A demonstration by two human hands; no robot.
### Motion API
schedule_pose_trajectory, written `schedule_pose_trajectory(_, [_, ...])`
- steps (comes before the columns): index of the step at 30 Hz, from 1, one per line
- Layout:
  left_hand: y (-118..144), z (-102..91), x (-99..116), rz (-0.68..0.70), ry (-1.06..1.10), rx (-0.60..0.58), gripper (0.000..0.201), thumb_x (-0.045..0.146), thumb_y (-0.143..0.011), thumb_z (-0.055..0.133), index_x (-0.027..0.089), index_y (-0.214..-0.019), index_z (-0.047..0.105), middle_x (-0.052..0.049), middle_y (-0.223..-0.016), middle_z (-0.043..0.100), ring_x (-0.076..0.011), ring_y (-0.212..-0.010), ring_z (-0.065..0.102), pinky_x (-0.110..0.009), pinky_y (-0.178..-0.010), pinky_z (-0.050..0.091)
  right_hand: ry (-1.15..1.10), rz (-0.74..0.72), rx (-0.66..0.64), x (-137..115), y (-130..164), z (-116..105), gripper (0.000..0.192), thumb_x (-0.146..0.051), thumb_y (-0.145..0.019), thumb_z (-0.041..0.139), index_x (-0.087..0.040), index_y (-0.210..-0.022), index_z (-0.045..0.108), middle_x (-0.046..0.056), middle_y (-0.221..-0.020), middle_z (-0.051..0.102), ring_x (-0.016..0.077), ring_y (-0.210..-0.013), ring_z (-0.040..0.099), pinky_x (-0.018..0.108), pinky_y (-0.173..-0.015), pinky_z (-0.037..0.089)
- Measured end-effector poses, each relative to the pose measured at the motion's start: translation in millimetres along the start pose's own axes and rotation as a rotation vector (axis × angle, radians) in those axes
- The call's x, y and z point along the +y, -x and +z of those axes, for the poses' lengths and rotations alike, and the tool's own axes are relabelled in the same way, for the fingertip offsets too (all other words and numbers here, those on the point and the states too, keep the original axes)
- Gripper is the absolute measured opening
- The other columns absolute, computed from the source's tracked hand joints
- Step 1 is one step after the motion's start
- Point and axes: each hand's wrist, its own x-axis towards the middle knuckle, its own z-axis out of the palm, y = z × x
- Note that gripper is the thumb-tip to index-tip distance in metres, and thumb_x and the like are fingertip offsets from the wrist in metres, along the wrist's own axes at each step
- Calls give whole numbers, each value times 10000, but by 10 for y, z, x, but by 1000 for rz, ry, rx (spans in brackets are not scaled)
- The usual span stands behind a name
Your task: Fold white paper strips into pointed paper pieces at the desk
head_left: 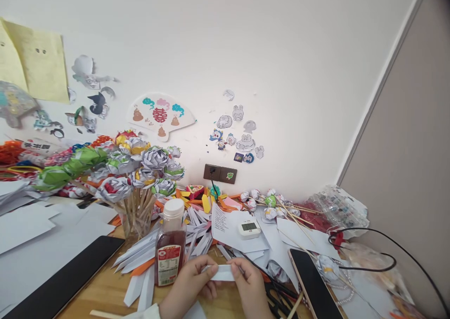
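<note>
1. We have the left hand (197, 278) and right hand (252, 281) at near centre, thumb and fingers of each clamped on opposite ends of a narrow white paper strip (224, 273).
2. Strip sits level between the hands. Two-end pinch probably keeps it taut and flat, middle left free. Lower fingers are partly hidden; we can't tell their exact layout.
3. Clear bottle of reddish-brown liquid with a white cap (170, 255): upright just left of our left hand, label facing us. Standing on its base suits a narrow spot among the papers.
4. Loose heap of white folded paper pieces with pointed ends (200, 223): far side of the bottle, likely kept within reach.
5. Multicoloured folded-paper flowers on wooden sticks (154, 159): far left, stems down in a clear container (131, 227), which seems to hold the heads up and uncrushed.
6. White digital timer with a grey screen (249, 227): far of our hands, on paper, face tilted up, presumably for reading at a glance.
7. Black-screened phone with a pale edge (314, 286): near right, lying flat, apart from our right hand.
</note>
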Motion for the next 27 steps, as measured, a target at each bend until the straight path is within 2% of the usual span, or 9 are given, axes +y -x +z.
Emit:
schedule_pose_trajectory(3, [2, -7, -8, -7, 56, -13, 365, 502, -592, 591, 153, -654, 504, 23, -522, 602, -115, -412, 557, -192, -387, 374, -59, 33, -13, 11, 6, -4, 279, -402, -752, 466, -157, -748, 600, 43, -693, 615, 181, -659, 558, 243, -601, 432])
schedule_pose_trajectory(6, [22, 2, -1, -7, 108, -18, 334, 475, -636, 570, 149, -659, 503, 15, -525, 610, -104, -428, 565, -176, -401, 372, -124, 33, -18, 48, 10, -7, 287, -399, -763, 451, -164, -848, 592, 54, -785, 619, 186, -724, 558, 254, -650, 430])
schedule_pose_trajectory(9, [23, 11, -5, -20, 115, -6, 343, 487, -625, 573, 153, -645, 495, 11, -522, 614, -102, -418, 562, -172, -393, 369, -164, 47, 22, 81, 9, -7, 302, -403, -749, 468, -170, -909, 575, 49, -791, 614, 180, -703, 554, 249, -626, 431])
schedule_pose_trajectory(12, [6, 8, -20, -30, 57, 17, 359, 505, -602, 577, 157, -643, 497, 27, -466, 590, -100, -360, 531, -180, -359, 369, -158, 61, 41, 69, 11, -1, 287, -398, -738, 482, -170, -874, 590, 38, -742, 610, 173, -667, 549, 240, -595, 431])
schedule_pose_trajectory(16, [2, -9, -14, 16, 21, 70, 338, 478, -615, 574, 153, -694, 522, 52, -424, 556, -92, -331, 500, -183, -343, 364, -119, 48, -44, 9, 13, 9, 230, -342, -707, 529, -174, -842, 612, 47, -792, 623, 187, -713, 558, 250, -626, 435])
schedule_pose_trajectory(21, [25, -22, 35, 45, 26, 37, 300, 400, -610, 615, 141, -751, 560, 39, -453, 587, -107, -369, 525, -206, -389, 393, -89, 49, -73, 3, 4, 16, 150, -261, -678, 557, -161, -762, 632, 42, -703, 619, 170, -607, 546, 240, -541, 423])
schedule_pose_trajectory(27, [93, -2, 107, 7, 279, -30, 223, 280, -636, 626, 129, -790, 570, -28, -592, 654, -124, -517, 588, -214, -502, 423, -219, 94, -24, -10, -10, 12, 155, -276, -681, 552, -148, -734, 623, 28, -643, 592, 115, -463, 488, 226, -475, 399])
